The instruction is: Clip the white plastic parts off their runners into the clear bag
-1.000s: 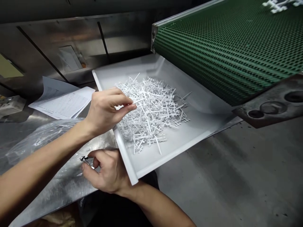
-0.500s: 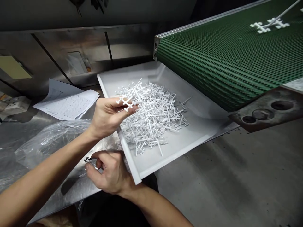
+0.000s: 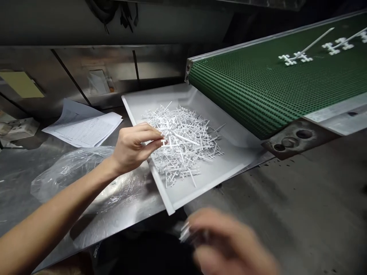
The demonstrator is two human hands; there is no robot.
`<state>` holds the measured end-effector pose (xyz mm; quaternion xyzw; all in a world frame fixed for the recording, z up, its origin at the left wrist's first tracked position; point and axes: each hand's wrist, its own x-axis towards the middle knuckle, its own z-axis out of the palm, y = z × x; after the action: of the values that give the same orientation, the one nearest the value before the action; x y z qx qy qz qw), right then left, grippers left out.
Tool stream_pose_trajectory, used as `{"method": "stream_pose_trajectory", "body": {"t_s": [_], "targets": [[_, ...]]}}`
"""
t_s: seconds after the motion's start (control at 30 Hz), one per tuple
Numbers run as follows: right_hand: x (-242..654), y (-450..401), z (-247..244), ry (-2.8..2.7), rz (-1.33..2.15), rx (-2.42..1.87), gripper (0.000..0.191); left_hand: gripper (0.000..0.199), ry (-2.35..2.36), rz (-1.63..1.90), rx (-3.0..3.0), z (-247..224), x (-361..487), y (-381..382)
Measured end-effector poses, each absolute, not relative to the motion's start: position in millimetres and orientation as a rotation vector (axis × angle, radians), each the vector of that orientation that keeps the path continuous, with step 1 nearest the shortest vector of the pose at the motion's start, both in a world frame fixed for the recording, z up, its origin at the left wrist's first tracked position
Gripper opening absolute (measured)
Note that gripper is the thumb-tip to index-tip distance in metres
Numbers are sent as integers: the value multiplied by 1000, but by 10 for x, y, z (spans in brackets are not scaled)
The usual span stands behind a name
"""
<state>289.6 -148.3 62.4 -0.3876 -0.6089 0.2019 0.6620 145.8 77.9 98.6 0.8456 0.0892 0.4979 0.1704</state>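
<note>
- Single head-worn view, facing forward and down from above and behind the left hand (image 3: 136,147).
- Right hand (image 3: 229,244) nearer the lens, at lower frame edge.

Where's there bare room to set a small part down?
Bare: the tray floor, between the pile of white parts and the tray's near and right sides; the green belt, from its left end to the nearest white piece. Crowded: the tray's left, under the pile and left hand; the table beside it, with papers and plastic film.
</note>
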Motion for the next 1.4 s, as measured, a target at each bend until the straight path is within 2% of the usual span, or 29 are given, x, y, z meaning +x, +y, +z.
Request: {"method": "stream_pose_trajectory", "body": {"t_s": [0.07,0.13,0.33,0.43,0.6,0.73,0.87,0.97,1.1,1.23,1.3,1.4], "targets": [[3171,-1329,949,-1144,400,-1035,20,5,174,1449,2454,1005,1441,727],[3316,-1120,1184,-1111,452,-949,9,5,134,1447,2504,1032,1420,658],[3207,-791,1232,-1154,824,-831,21,7,106,1433,2748,1104,1271,519],[3142,-772,1173,-1118,853,-763,20,10,119,1375,2820,1112,1185,505],[3155,-710,1183,-1217,811,-782,31,20,169,1140,2887,1152,1081,478],[3235,-671,1221,-1333,932,-779,33,14,178,1005,2769,1204,1009,433],[3240,-661,1181,-1212,1093,-721,30,9,193,1068,2673,1217,965,393],[3181,-729,1114,-1257,1001,-712,26,11,228,986,2610,1224,928,378],[3121,-887,1060,-1487,744,-930,17,18,301,916,2587,1276,864,359],[3089,-952,1091,-1725,605,-878,13,20,368,678,2465,1331,858,359],[3069,-972,1128,-1887,565,-858,17,21,445,672,2434,1329,872,376],[3079,-1045,1147,-1983,451,-786,27,18,630,869,2354,1278,839,398]]}}
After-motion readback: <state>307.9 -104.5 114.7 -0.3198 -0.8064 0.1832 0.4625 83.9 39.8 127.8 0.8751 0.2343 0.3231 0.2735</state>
